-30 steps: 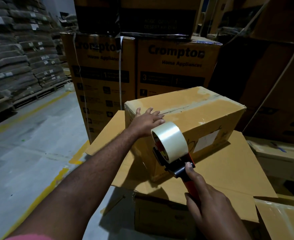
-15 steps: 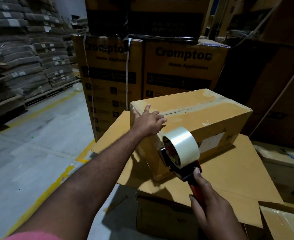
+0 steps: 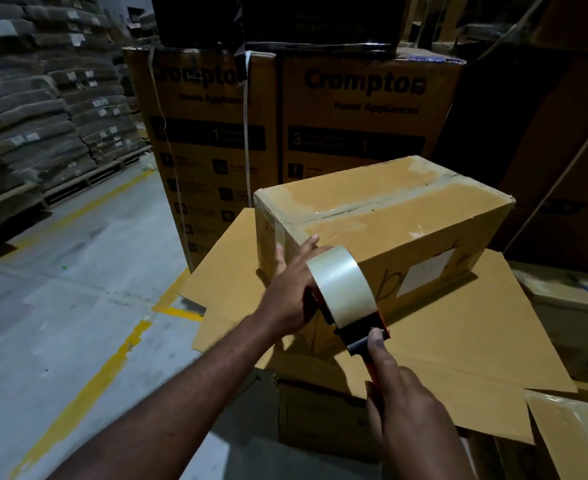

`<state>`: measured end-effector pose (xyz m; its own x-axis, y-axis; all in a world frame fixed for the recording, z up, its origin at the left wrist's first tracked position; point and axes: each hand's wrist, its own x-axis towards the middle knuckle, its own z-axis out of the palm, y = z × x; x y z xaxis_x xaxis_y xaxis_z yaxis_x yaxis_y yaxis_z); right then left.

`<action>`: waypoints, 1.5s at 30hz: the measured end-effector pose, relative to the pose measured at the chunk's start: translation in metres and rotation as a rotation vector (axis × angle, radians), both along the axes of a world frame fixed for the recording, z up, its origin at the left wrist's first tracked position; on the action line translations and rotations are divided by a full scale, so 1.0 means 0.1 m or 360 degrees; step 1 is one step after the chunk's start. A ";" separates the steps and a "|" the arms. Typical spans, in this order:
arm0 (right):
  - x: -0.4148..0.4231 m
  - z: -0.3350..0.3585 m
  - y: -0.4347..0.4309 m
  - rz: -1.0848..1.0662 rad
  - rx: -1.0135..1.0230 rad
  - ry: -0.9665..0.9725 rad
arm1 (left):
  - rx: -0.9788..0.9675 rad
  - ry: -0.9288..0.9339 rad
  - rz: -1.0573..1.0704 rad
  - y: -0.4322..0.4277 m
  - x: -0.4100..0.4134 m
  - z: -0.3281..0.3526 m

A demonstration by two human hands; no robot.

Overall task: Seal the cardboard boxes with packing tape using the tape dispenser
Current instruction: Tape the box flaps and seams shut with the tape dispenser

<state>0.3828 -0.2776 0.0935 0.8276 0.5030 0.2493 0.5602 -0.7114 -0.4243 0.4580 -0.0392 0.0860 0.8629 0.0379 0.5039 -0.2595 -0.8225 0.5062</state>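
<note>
Our left hand point(image 3: 290, 292) lies flat, fingers straight, against the near end of the closed cardboard box point(image 3: 389, 220); its contents are hidden. Our right hand point(image 3: 410, 410) grips the handle of the tape dispenser point(image 3: 348, 306), held at the box's near corner. The box sits on a flattened cardboard sheet point(image 3: 458, 341), with 2 Crompton cartons point(image 3: 354, 133) behind.

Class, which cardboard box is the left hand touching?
The plain box with the white label; the left hand lies on its near end. The printed Crompton boxes behind stand untouched.
</note>
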 end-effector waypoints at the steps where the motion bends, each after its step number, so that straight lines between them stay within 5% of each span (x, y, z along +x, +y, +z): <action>1: -0.01 -0.04 0.02 -0.0024 0.0022 -0.0010 | -0.0046 0.0052 -0.0025 -0.02 -0.03 0.03; 5: -0.06 0.11 0.18 -0.0077 -0.0048 0.0068 | -0.0283 0.0175 -0.0030 -0.06 -0.08 0.02; 11: -0.12 0.23 0.30 -0.0241 0.0100 0.0590 | -0.0149 0.0127 0.0191 -0.13 0.01 -0.03; 19: 0.20 0.63 -0.06 -0.0172 -0.0056 0.0649 | -0.0474 0.0139 0.0136 -0.15 0.04 0.03; 22: 0.30 0.77 -0.19 -0.0218 -0.0117 0.0687 | -0.0330 0.0025 0.0261 -0.13 0.09 -0.02; 25: 0.32 0.80 -0.23 -0.0321 0.0062 0.0722 | -0.0076 -0.0185 0.0382 -0.17 0.16 -0.20; 29: 0.39 0.97 -0.16 -0.0267 0.0587 0.0746 | -0.0146 -0.0507 0.0367 -0.21 0.34 -0.37; 34: 0.60 1.10 0.17 0.0010 0.1136 0.0790 | -0.0102 -0.0521 0.0105 0.09 0.45 -0.44; 45: 1.52 0.91 1.29 0.0357 0.1241 0.0581 | -0.0744 -0.0306 0.0493 0.12 0.36 -0.46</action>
<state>0.5350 -0.1482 0.1845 0.8248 0.4601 0.3287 0.3869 -0.0353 -0.9215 0.4940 -0.0274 0.0397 0.6710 0.5292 0.5194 -0.1658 -0.5756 0.8007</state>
